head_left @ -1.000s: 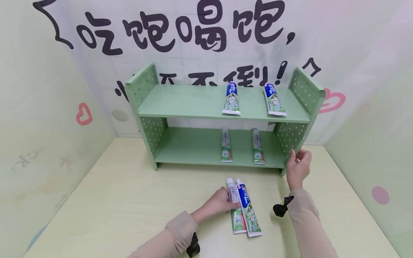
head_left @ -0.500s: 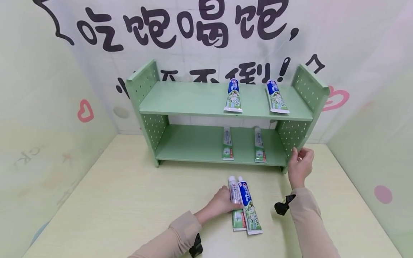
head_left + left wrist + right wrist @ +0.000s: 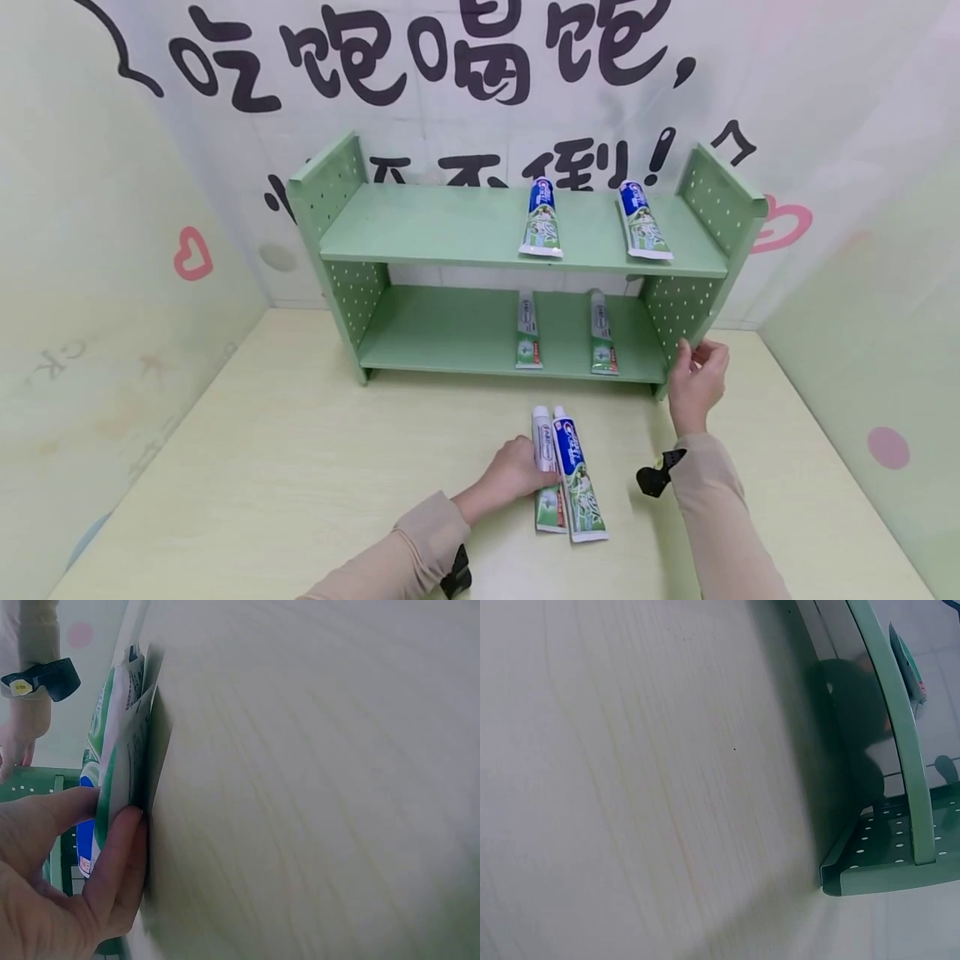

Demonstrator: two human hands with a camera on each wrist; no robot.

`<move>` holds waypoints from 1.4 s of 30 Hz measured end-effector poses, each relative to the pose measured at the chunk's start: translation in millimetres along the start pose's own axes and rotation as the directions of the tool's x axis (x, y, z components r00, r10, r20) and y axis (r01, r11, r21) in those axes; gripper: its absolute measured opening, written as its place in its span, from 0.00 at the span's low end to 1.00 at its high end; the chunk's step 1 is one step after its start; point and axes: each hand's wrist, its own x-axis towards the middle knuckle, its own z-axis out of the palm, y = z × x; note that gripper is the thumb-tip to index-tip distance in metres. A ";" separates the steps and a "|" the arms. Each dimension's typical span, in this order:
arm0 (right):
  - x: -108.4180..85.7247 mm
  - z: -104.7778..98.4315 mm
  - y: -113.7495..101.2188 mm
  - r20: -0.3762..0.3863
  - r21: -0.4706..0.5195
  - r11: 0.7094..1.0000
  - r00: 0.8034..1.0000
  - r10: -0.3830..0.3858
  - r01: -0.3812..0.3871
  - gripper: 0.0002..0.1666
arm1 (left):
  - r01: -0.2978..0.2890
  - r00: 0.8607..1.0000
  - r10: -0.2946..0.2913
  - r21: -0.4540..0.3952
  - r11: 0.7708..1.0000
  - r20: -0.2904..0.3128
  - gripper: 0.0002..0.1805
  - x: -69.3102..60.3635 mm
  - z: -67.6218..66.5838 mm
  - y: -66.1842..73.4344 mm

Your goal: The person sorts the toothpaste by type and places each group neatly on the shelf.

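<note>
On the table, my left hand (image 3: 517,468) pinches a grey-and-green toothpaste tube (image 3: 551,508) between thumb and fingers; the left wrist view shows that tube (image 3: 126,769) on its edge side, close to the tabletop. A blue-and-green toothpaste tube (image 3: 579,479) lies right beside it, to its right. My right hand (image 3: 696,385) holds the front edge of the green shelf's (image 3: 450,250) right side panel, thumb on the inner side. The right wrist view shows the shelf (image 3: 907,742) but not the hand.
Two blue-and-green tubes, left (image 3: 542,218) and right (image 3: 645,221), lie on the upper board. Two grey-and-green tubes, left (image 3: 528,333) and right (image 3: 602,333), lie on the lower board. Light walls stand behind the table (image 3: 247,483) and at both sides.
The lower end of the held toothpaste tube has shifted slightly left, away from the blue-and-green one. The head view has tilted a little. My right hand stays on the shelf panel.
</note>
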 end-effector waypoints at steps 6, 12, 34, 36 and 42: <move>0.5 -2.1 -0.1 0.001 0.009 1.000 1.000 0.010 -0.010 0.19 | 0.033 0.998 -0.028 -0.089 0.996 0.051 0.12 -0.5 0.6 -0.9; -0.3 -0.3 -0.7 0.025 0.022 1.000 1.000 0.015 -0.016 0.19 | 0.060 0.998 -0.056 -0.143 0.988 0.032 0.11 -3.6 0.1 -8.2; -2.1 -0.6 0.4 0.044 0.013 1.000 0.999 -0.005 0.004 0.19 | -0.012 0.994 -0.007 -0.179 0.984 -0.107 0.21 -16.7 -25.5 -22.3; -1.5 -0.3 0.3 0.042 0.018 1.000 0.999 -0.008 0.008 0.19 | -0.017 0.994 -0.004 -0.179 0.984 -0.113 0.22 -16.5 -31.8 -20.3; -0.2 -0.4 0.3 0.036 0.021 1.000 0.999 -0.003 0.002 0.19 | -0.028 0.992 0.004 -0.191 0.981 -0.124 0.24 -18.4 -52.4 -13.2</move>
